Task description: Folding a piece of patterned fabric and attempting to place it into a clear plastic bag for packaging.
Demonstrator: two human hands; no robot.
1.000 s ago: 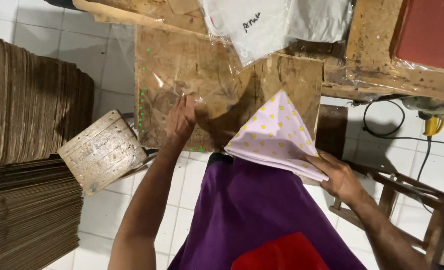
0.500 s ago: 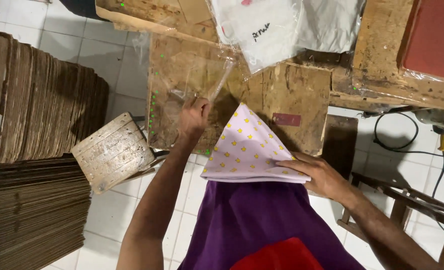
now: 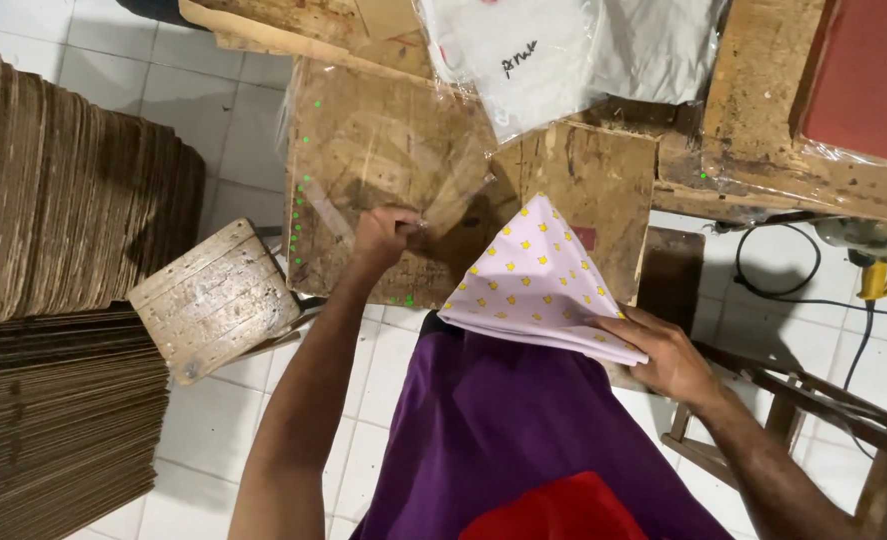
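Observation:
My left hand (image 3: 383,236) pinches the edge of a clear plastic bag (image 3: 393,150) that lies flat on the worn wooden worktop (image 3: 583,170). My right hand (image 3: 663,352) grips the lower edge of a folded pale pink cloth with yellow stars (image 3: 538,285), held tilted over the front of the worktop, just right of the bag. The cloth's pointed end rises toward the bench. My purple shirt (image 3: 523,430) fills the bottom centre.
Tall stacks of flattened cardboard (image 3: 53,300) stand at the left. A small wooden board (image 3: 213,300) sits beside them. White plastic-wrapped packages (image 3: 563,50) lie at the bench's back. A wooden stool frame (image 3: 823,420) and black cables (image 3: 823,290) are at the right on white floor tiles.
My left hand has closed on the plastic bag's edge, where before its fingers were spread on it. The starred cloth stays in my right hand, its point now nearer the bag.

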